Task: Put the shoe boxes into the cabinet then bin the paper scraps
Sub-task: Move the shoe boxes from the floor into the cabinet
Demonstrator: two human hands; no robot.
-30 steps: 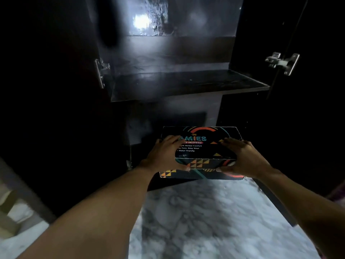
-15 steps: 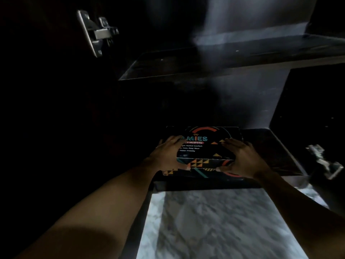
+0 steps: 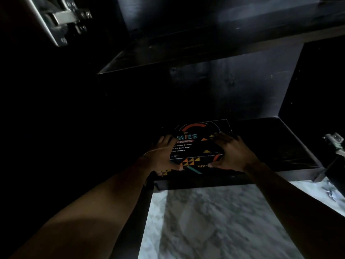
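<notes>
One shoe box [image 3: 197, 146] sits at the front left of the dark cabinet's bottom shelf [image 3: 280, 146]. Two hands grip it: the left hand [image 3: 161, 154] clasps its left end, the right hand [image 3: 231, 152] its right end. Two metal hinges [image 3: 63, 19] show.

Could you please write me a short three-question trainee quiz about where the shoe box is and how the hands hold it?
1. True or false: both hands are on the shoe box.
2. The box rests on: A) the marble floor, B) the bottom shelf, C) the upper shelf.
3. Fill in: the box sits toward the shelf's ____ side.

Key:
1. True; the left hand and the right hand grip its ends.
2. B
3. left
</notes>
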